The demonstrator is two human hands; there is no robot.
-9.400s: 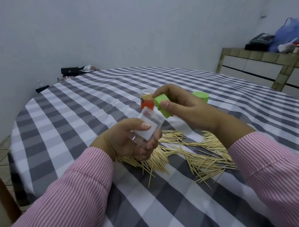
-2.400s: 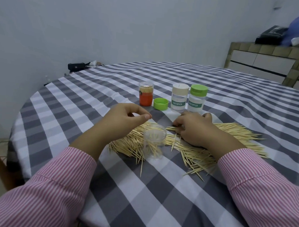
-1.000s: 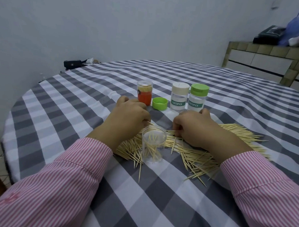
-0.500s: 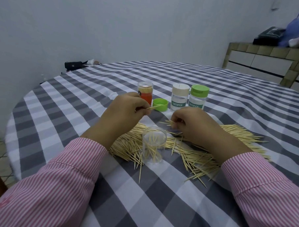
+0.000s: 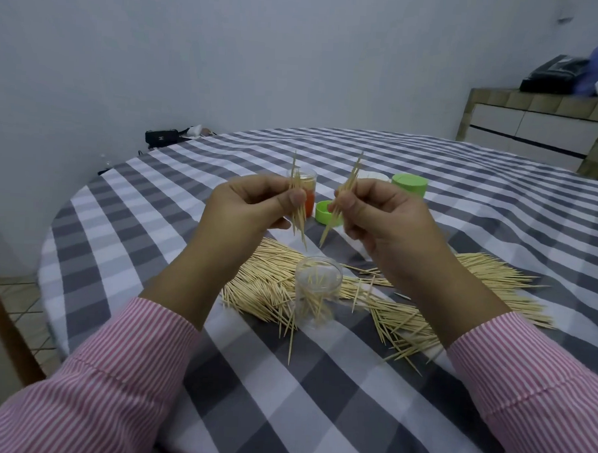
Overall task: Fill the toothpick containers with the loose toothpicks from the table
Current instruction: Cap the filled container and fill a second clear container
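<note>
**Toothpicks pinched in both hands above open jar**

Left hand [image 5: 254, 207] raised over the table [image 5: 498, 187], thumb and curled fingers pinching a small left bunch [image 5: 298, 205] of toothpicks, held nearly upright, tips pointing down. Right hand [image 5: 380, 212] at the same height, likewise pinching a right bunch [image 5: 341, 202], tilted so its lower tips leaned toward the left one. Both bunches apart from each other, hanging above the clear jar [image 5: 317, 292].

Jar upright on the checked cloth [image 5: 317, 398], lid off, a few toothpicks standing loose inside. Around and behind it, the pile [image 5: 407, 309] of loose toothpicks spread across the cloth, some strays lying toward the near edge.

Beyond the hands, a green cap [image 5: 325, 212] lying open side up on the cloth. Just left of it, an orange jar [image 5: 306, 189], partly hidden by the left bunch. Farther right, a green-lidded jar [image 5: 409, 185]; between the two, what seemed a white-topped jar [image 5: 373, 175], mostly hidden behind the right hand.

Pink striped sleeves [image 5: 130, 366] on both forearms. At the far edge of the table, a black bag [image 5: 161, 138]; at the far right, a tiled counter [image 5: 542, 117] bearing bags.
</note>
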